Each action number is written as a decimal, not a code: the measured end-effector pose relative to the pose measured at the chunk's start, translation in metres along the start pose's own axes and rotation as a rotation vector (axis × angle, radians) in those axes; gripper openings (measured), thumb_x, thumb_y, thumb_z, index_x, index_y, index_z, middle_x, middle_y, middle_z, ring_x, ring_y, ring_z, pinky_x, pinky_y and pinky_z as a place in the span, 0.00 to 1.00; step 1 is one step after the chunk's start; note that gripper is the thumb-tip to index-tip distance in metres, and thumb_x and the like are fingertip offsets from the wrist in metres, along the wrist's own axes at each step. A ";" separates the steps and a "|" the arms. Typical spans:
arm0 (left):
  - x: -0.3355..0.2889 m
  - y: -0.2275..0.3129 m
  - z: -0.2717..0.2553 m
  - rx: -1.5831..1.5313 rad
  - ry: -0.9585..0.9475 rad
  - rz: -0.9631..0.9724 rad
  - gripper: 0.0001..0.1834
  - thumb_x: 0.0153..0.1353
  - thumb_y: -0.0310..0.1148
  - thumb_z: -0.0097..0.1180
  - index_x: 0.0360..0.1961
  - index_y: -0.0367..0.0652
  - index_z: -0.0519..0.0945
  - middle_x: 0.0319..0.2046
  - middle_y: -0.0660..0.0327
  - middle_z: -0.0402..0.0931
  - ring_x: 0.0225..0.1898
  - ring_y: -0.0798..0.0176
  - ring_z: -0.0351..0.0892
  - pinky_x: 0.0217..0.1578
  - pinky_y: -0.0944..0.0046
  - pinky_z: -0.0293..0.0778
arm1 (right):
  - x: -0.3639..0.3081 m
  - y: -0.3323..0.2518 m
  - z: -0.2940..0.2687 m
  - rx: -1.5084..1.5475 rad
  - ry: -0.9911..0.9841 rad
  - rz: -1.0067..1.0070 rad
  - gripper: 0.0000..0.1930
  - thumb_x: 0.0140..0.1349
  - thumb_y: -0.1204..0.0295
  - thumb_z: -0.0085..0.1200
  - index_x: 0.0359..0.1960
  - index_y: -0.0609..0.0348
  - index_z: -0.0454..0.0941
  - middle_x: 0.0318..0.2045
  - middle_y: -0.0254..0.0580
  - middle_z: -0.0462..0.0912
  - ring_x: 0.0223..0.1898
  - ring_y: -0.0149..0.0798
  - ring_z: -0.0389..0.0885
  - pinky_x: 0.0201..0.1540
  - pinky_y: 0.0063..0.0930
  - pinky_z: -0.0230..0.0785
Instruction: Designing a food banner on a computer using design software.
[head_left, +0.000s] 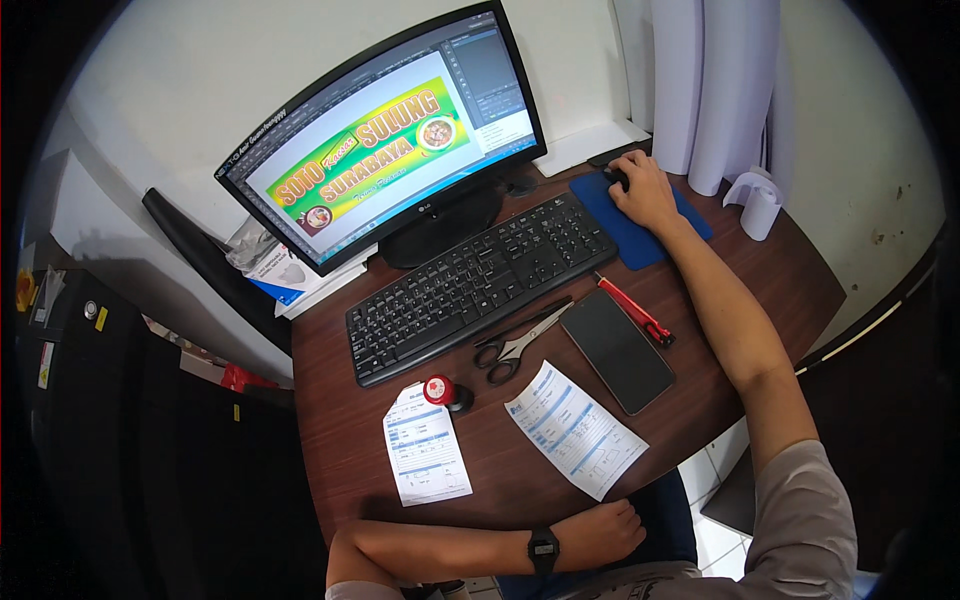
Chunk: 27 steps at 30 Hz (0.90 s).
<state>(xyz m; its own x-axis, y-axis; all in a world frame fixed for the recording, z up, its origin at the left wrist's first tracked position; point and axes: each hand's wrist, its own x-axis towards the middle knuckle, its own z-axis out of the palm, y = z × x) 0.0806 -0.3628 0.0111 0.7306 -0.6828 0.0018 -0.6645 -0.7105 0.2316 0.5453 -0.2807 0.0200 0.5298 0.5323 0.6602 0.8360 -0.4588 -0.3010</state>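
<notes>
At the far right of the desk, my right hand (645, 190) rests over a black computer mouse (615, 184), fingers curved round it. Most of the mouse is hidden under the palm. It sits on a blue mouse pad (642, 248). My left forearm lies across the near edge of the desk, with a black digital watch (543, 550) at the wrist. The left hand (600, 536) is curled into a loose fist, and nothing shows in it. A monitor (365, 165) displays a green and yellow food banner in an editing program. Below it lies a black keyboard (480, 280).
Between keyboard and left arm lie scissors (517, 345), a dark phone (618, 350), a red cutter knife (636, 312), two printed forms (430, 455) and a red-topped stamp (440, 390). White paper rolls (710, 90) stand at the back right. Papers (325, 287) are stacked left of the monitor.
</notes>
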 end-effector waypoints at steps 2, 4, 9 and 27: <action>0.000 0.000 -0.001 -0.004 0.005 -0.001 0.06 0.64 0.32 0.56 0.38 0.41 0.81 0.34 0.62 0.80 0.40 0.63 0.80 0.47 0.66 0.72 | 0.000 -0.001 -0.001 0.008 -0.004 -0.003 0.18 0.57 0.67 0.63 0.50 0.52 0.84 0.52 0.44 0.79 0.57 0.50 0.76 0.60 0.48 0.70; 0.000 0.000 -0.003 0.010 -0.004 0.006 0.06 0.64 0.31 0.56 0.38 0.41 0.81 0.33 0.62 0.80 0.40 0.64 0.80 0.47 0.66 0.72 | 0.000 -0.001 -0.001 0.017 -0.011 0.006 0.17 0.56 0.67 0.63 0.49 0.52 0.85 0.52 0.44 0.79 0.56 0.50 0.76 0.59 0.48 0.70; 0.000 0.000 -0.002 0.013 0.013 0.002 0.06 0.64 0.32 0.56 0.38 0.42 0.81 0.33 0.63 0.80 0.39 0.64 0.80 0.46 0.66 0.72 | 0.001 -0.001 -0.002 0.012 -0.021 0.006 0.18 0.57 0.66 0.63 0.50 0.52 0.84 0.52 0.44 0.78 0.56 0.50 0.76 0.59 0.47 0.70; 0.000 0.000 -0.003 0.036 0.020 0.008 0.06 0.64 0.32 0.55 0.36 0.42 0.80 0.32 0.63 0.80 0.39 0.64 0.80 0.46 0.67 0.72 | 0.000 0.002 0.003 -0.016 -0.006 0.006 0.24 0.59 0.70 0.59 0.60 0.54 0.78 0.53 0.47 0.78 0.59 0.51 0.76 0.60 0.50 0.69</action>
<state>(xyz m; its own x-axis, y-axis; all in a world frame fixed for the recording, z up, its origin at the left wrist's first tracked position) 0.0807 -0.3622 0.0144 0.7282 -0.6850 0.0233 -0.6752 -0.7112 0.1959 0.5478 -0.2795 0.0177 0.5359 0.5334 0.6545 0.8303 -0.4733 -0.2942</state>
